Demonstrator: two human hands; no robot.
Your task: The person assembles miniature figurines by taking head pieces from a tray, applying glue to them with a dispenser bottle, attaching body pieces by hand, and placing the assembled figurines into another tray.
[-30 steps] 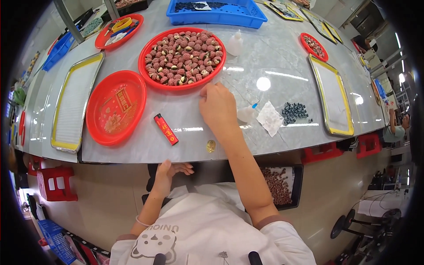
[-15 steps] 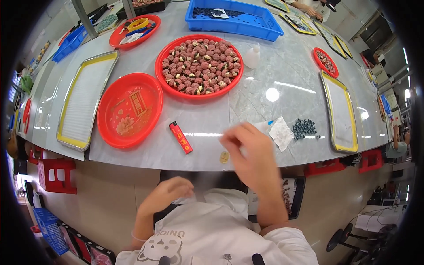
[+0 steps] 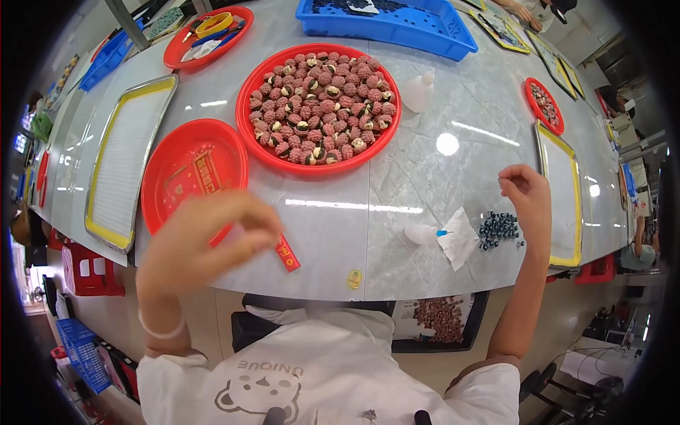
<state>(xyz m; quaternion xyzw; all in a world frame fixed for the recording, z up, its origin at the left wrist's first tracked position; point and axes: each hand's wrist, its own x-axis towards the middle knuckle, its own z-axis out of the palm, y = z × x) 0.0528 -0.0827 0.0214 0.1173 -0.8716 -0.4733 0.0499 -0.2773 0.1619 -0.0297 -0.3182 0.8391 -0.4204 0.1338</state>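
My left hand (image 3: 212, 237), smeared by motion, reaches over the near edge of the red plate (image 3: 157, 185). Its fingers curve apart from the thumb, close to a red lighter (image 3: 287, 256) whose upper end is hidden behind them. On the right, my right hand (image 3: 530, 202) hangs just beyond the dark blue-green beads (image 3: 499, 228), fingers loosely bent, nothing visible in them. Left of the beads lie a crumpled white tissue (image 3: 460, 241) and a small white bottle (image 3: 421, 234) with a blue tip. A small yellowish oval piece (image 3: 354, 278) rests near the table edge.
A red basin (image 3: 244, 127) of pinkish, knobbly carved balls stands mid-table, a white squeeze bottle (image 3: 418, 93) beside it. Yellow-edged trays flank both sides: left tray (image 3: 106, 163), right tray (image 3: 563, 244). Behind is a blue tray (image 3: 425, 39); below the table edge, a black tray (image 3: 473, 329) holds brown beads.
My left hand has risen from below the table edge to the lighter. My right hand has moved right, from over the table's middle to the beads, uncovering the small bottle.
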